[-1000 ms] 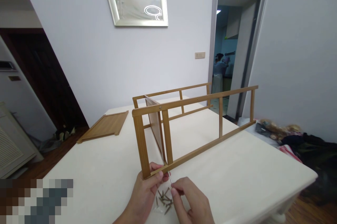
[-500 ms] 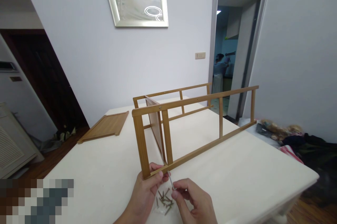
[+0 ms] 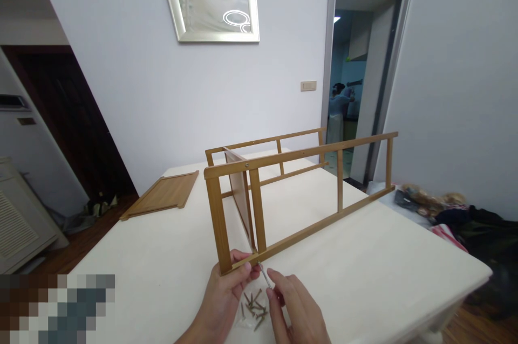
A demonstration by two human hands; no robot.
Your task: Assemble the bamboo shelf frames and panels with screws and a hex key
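A wooden rack frame [image 3: 301, 233] lies on its side on the white table, with a slatless inner panel [image 3: 239, 193] joining its two ladder-like sides. My left hand [image 3: 226, 290] grips the lower rail near its front corner, thumb on the near face and fingers behind. Between the fingertips of my right hand [image 3: 293, 306] is a thin metal Allen key [image 3: 264, 275], its tip at the rail beside the upright. Under my hands, several screws [image 3: 254, 303] lie on a clear plastic bag. A screw head [image 3: 246, 165] shows in the upper rail.
A separate wooden panel [image 3: 164, 194] lies flat at the table's left. The white table [image 3: 364, 263] has its right edge near a heap of clothes [image 3: 469, 231]. Beyond a doorway, a person [image 3: 339, 104] stands in another room.
The fingers of my right hand have shifted on the Allen key, the index finger now reaching along it. My left hand and the rack frame stay in place.
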